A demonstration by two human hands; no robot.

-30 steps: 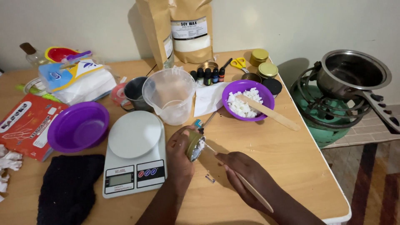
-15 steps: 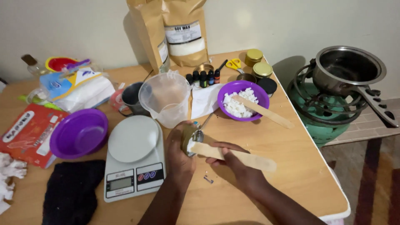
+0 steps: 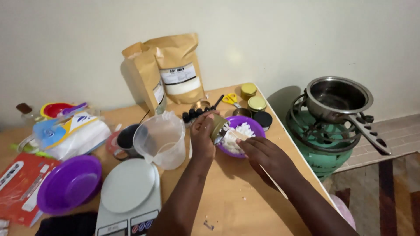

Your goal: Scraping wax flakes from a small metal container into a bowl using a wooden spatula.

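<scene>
Head view: left hand (image 3: 202, 137) grips a small tin (image 3: 218, 127) tipped over the purple bowl (image 3: 256, 127) at 12 o'clock, so the right hand's (image 3: 267, 158) gripped wooden stick (image 3: 239, 135) scrapes white wax chunks (image 3: 242, 130) into it.

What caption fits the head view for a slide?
Left hand tilts a small tin over a purple bowl of white wax chunks while right hand works a wooden stick into it.

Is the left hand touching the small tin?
Touching. The head view shows the left hand wrapped around the small tin, fingers closed on its side, holding it tilted over the purple bowl of white chunks.
</scene>
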